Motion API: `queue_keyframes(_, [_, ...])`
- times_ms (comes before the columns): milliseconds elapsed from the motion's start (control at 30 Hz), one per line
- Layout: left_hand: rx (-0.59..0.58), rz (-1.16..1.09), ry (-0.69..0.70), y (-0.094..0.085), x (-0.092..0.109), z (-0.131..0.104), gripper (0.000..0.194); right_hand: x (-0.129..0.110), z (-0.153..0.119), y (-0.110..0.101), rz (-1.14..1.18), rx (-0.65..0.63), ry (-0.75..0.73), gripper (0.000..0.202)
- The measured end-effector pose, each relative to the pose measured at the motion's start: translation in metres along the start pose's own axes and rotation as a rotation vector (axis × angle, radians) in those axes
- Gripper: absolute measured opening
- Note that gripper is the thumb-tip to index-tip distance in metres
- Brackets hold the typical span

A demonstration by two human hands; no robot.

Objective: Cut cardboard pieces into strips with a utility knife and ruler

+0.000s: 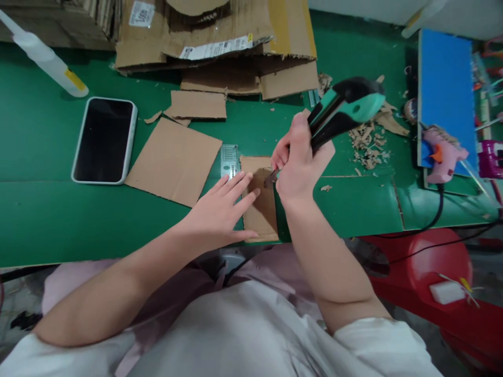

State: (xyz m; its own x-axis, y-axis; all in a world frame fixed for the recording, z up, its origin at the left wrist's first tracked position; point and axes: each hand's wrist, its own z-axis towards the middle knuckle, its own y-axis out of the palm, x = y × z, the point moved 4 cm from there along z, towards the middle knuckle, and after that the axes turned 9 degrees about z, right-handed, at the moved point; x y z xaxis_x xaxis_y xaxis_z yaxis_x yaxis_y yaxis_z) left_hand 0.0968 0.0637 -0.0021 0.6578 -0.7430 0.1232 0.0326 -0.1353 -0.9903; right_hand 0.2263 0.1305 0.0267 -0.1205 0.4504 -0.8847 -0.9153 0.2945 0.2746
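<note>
A small rectangular piece of cardboard (261,209) lies at the front edge of the green table. My left hand (220,209) rests flat across its left side, fingers spread. In my right hand (301,162) is a green and black utility knife (349,107), gripped in a fist and tilted. Its blade points down at the cardboard's upper right part; whether it has cut through, I cannot tell. A clear plastic ruler (229,159) sticks out beyond my left fingertips, partly hidden by them. To the left lies a larger square cardboard piece (176,159).
A phone (104,141) lies at the left near a white bottle (51,60). Cardboard boxes (220,42) are piled at the back. Cardboard scraps (367,141) are heaped to the right, before a pink glue gun (444,149) and a blue board (446,89). A red stool (438,264) stands below.
</note>
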Motion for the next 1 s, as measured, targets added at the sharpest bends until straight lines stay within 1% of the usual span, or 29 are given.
queue_keyframes(167, [0.033, 0.022, 0.001, -0.001, 0.001, 0.000, 0.077, -0.021, -0.007, -0.013, 0.135, 0.045, -0.055, 0.039])
queue_keyframes(267, [0.052, 0.020, 0.020, -0.001, 0.001, 0.000, 0.077, -0.026, -0.009, -0.015, 0.165, 0.020, -0.079, 0.034])
queue_keyframes(433, [0.075, 0.007, 0.028, 0.000, 0.001, -0.001, 0.075, -0.021, -0.015, -0.010, -0.004, -0.044, -0.093, 0.035])
queue_keyframes(500, [0.085, -0.003, 0.034, 0.000, 0.001, -0.001, 0.074, -0.019, -0.017, -0.009, -0.026, -0.056, -0.124, 0.037])
queue_keyframes(600, [0.096, -0.016, 0.042, 0.001, 0.001, -0.001, 0.074, -0.019, -0.020, -0.009, 0.017, -0.074, -0.177, 0.035])
queue_keyframes(733, [0.117, -0.009, 0.060, 0.002, 0.001, -0.002, 0.076, -0.022, -0.023, -0.007, -0.015, -0.096, -0.224, 0.030])
queue_keyframes(800, [0.125, -0.004, 0.064, 0.001, 0.001, -0.002, 0.077, -0.023, -0.023, -0.007, -0.001, -0.108, -0.230, 0.029])
queue_keyframes(933, [0.118, -0.008, 0.056, 0.002, 0.001, -0.001, 0.075, -0.023, -0.022, -0.008, 0.155, -0.133, -0.217, 0.027])
queue_keyframes(1000, [0.113, -0.012, 0.054, 0.002, 0.001, -0.001, 0.075, -0.023, -0.023, -0.009, 0.138, -0.116, -0.213, 0.029])
